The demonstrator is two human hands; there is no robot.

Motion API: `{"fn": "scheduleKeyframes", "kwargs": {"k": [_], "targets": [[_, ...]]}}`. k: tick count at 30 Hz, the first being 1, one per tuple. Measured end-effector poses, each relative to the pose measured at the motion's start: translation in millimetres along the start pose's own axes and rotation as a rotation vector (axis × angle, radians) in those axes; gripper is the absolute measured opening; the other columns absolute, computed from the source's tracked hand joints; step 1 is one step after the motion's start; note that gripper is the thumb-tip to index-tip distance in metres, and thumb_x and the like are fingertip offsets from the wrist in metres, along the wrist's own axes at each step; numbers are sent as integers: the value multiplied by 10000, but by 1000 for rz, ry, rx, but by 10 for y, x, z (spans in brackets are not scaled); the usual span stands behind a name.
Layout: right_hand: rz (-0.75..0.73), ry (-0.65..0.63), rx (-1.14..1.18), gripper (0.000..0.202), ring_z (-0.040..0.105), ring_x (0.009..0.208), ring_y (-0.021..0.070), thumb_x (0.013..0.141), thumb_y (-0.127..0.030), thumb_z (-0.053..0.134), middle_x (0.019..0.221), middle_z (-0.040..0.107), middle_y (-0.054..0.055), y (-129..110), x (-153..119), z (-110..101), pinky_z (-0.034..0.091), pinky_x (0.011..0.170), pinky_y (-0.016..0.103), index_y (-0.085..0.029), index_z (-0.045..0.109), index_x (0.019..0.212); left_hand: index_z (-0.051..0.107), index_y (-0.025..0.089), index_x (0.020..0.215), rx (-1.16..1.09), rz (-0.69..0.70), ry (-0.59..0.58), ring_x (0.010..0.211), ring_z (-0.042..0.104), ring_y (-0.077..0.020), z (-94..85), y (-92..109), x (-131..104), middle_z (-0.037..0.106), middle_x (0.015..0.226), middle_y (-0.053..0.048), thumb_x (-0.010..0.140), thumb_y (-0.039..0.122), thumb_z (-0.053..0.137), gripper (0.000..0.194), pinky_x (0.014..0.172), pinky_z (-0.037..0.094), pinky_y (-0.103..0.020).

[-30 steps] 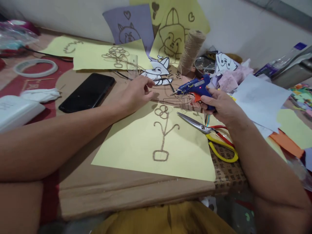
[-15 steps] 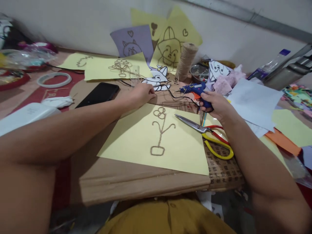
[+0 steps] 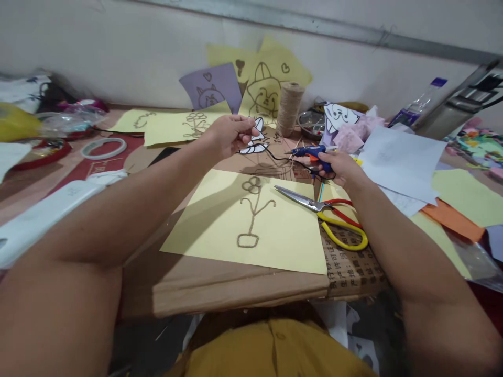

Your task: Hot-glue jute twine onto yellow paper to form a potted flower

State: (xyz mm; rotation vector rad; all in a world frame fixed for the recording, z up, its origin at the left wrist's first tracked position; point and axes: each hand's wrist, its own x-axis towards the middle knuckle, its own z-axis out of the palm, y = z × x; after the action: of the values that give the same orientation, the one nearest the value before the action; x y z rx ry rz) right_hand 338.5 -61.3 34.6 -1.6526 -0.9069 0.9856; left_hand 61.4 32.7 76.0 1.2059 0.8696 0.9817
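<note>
My left hand is raised over the back of the cardboard with its fingers pinched together; what they hold, if anything, is too small to tell. Behind its fingertips lies a white paper cutout. My right hand grips a blue glue gun with an orange trigger, its nozzle toward the left. Below both hands a yellow sheet lies flat, with a twine flower in a pot on it. Scissors with red and yellow handles rest across the sheet's right edge.
A twine spool stands at the back, before yellow and purple pictures leaning on the wall. White tape and a partly hidden black phone lie left. Pale sheets, a bottle and a metal flask are right.
My left hand has lifted off the cutout area, rising and moving slightly right. My right hand still holds the glue gun. The whole view has shifted a little.
</note>
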Motion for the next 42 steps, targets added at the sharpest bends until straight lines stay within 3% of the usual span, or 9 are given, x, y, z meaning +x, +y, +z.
{"fn": "scheduleKeyframes", "kwargs": {"k": [4,7,11,17,23,27,34,37,42], "targets": [[-80,116,-174,79,587,554,103,987,-160,632,699,672,-3,67,86,-23,498,523,191,-189,566,1018,560,127,754,-318,-84,-108,385,406,3,195,9,-47,596,638,26,1068,72,472,330,382,274,-127],[-170,219,-323,211,720,874,221,898,-169,710,940,741,88,90,133,-55,610,808,372,-185,586,1068,537,144,769,-465,-91,-161,378,396,1,354,42,-145,520,594,58,1093,100,440,341,378,274,-128],[-399,311,-501,250,511,1422,346,847,-191,712,1381,659,190,56,103,-54,397,1210,562,-186,647,1088,531,155,778,-525,-102,-183,349,344,6,555,186,-318,420,555,85,1123,166,436,358,364,239,-129],[-836,-96,-299,379,668,1114,250,881,-305,674,1377,679,114,-14,-142,117,571,997,440,-236,633,1251,557,146,798,-408,-84,-239,347,361,17,709,241,-350,503,594,73,1110,143,454,328,371,266,-111],[-573,-598,120,652,702,980,193,800,-365,845,1307,753,47,-85,-449,298,618,779,328,-311,552,1379,653,117,882,-200,39,-356,505,587,-18,787,141,-284,688,774,6,1063,96,547,211,518,467,-114],[-444,-570,242,301,658,724,122,856,-355,841,849,742,-13,-106,-463,286,608,698,267,-236,677,1078,723,126,918,21,172,-329,586,636,-39,753,143,-240,742,926,-28,1038,154,637,150,563,485,-145],[-548,-384,330,190,730,934,122,945,-395,788,1019,756,4,-250,-465,130,649,925,301,-259,685,1028,798,164,839,597,132,-490,514,506,-62,472,-10,-199,747,760,-27,924,219,793,101,489,344,-185],[-544,-264,192,163,740,1060,153,985,-419,737,1154,759,13,-306,-516,127,655,923,319,-295,670,1070,757,177,663,754,141,-309,490,456,-72,335,-8,-108,622,547,25,804,78,837,190,495,280,-213],[-506,-150,58,168,746,1036,165,1005,-231,645,1193,739,25,-251,-391,95,652,898,346,-282,672,1163,718,166,692,640,322,161,658,400,-117,-43,194,318,560,562,28,941,40,699,280,612,311,-235]]}}
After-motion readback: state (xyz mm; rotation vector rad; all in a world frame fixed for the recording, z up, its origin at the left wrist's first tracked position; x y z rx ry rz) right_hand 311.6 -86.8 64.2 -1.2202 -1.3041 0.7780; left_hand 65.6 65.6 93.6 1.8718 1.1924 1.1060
